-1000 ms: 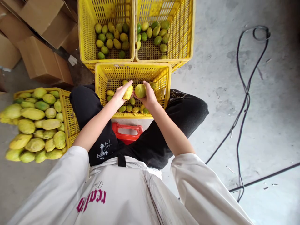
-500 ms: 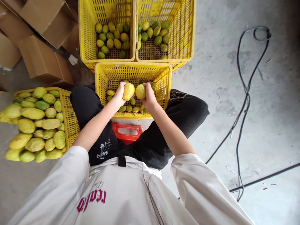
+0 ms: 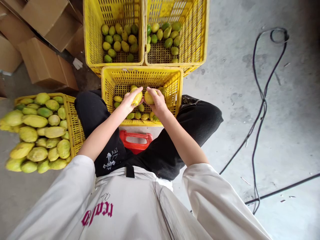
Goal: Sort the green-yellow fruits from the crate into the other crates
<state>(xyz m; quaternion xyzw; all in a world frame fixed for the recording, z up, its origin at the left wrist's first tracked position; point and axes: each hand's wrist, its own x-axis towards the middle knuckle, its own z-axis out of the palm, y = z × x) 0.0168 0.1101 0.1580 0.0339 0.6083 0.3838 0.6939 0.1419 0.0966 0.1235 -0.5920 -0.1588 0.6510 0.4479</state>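
Observation:
Over the near yellow crate (image 3: 142, 70), both my hands are closed around fruit. My left hand (image 3: 128, 101) holds a yellow papaya (image 3: 137, 99), with the fingers laid along its top. My right hand (image 3: 159, 102) grips a second, rounder yellow papaya (image 3: 149, 97), partly covered by the fingers. The two fruits are side by side with a small gap between them. Below, several small green and yellow papayas (image 3: 137, 115) lie on the crate's floor, some hidden by my hands.
Two larger yellow crates (image 3: 113, 63) (image 3: 176, 63) with green and yellow fruit stand beyond. To the left, a crate (image 3: 75, 123) is heaped with papayas (image 3: 37, 154). Cardboard boxes (image 3: 41, 63) lie back left. A red stool (image 3: 136, 146) shows between my legs; black cable (image 3: 262, 100) loops across the right floor.
Both hands have turned inward, and their fingers now reach over the tops of the fruits. The papayas have tilted slightly and are more covered. The crates have not moved.

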